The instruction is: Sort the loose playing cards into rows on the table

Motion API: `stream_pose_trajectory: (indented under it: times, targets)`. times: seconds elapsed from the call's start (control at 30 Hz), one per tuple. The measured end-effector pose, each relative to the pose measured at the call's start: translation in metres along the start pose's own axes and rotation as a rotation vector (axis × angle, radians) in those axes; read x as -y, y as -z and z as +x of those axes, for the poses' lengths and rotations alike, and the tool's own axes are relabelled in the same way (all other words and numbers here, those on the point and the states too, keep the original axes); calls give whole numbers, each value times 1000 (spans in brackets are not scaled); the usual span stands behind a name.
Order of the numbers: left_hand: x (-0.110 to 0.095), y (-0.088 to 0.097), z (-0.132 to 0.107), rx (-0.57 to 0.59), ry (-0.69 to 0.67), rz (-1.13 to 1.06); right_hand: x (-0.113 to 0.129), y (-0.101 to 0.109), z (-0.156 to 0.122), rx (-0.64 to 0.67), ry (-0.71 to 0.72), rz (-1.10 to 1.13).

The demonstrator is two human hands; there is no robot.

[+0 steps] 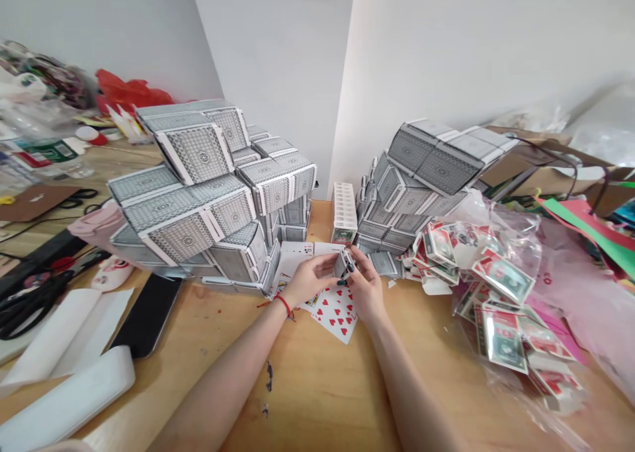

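Observation:
My left hand and my right hand meet over the middle of the wooden table. Together they hold a small grey card box, fingers pinched around it. Beneath them lie loose playing cards face up, with red hearts showing. A red string sits on my left wrist. A large heap of grey patterned card boxes rises to the left of my hands, and a second heap stands to the right.
A clear plastic bag of red and green flat box blanks lies at the right. White foam sheets, a black phone and scissors lie at the left. Coloured paper and a brown bag clutter the far right.

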State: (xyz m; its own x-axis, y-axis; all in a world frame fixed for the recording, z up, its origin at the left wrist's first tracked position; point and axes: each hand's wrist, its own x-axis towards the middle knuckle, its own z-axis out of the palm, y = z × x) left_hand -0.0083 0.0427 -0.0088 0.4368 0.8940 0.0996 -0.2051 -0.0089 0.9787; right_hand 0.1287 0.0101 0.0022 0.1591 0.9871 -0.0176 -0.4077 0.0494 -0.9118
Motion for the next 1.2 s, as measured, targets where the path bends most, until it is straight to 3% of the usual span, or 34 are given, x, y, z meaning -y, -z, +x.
stream_pose_trajectory:
  times: [0.23,0.37,0.6,0.87,1.2]
  targets:
    - [5,1,-3,16,-28,121,7,-1,-2,53,-30,71]
    - [2,0,-4,-31,-163,299,9,0,-1,97,-85,117]
    - [-1,2,-5,-110,-341,638,-3,1,3,8,-146,118]
    - [1,5,-7,-123,-379,704,1,1,1,41,-238,89]
    - [-6,6,-8,-122,-445,818,0,5,3,110,-226,12]
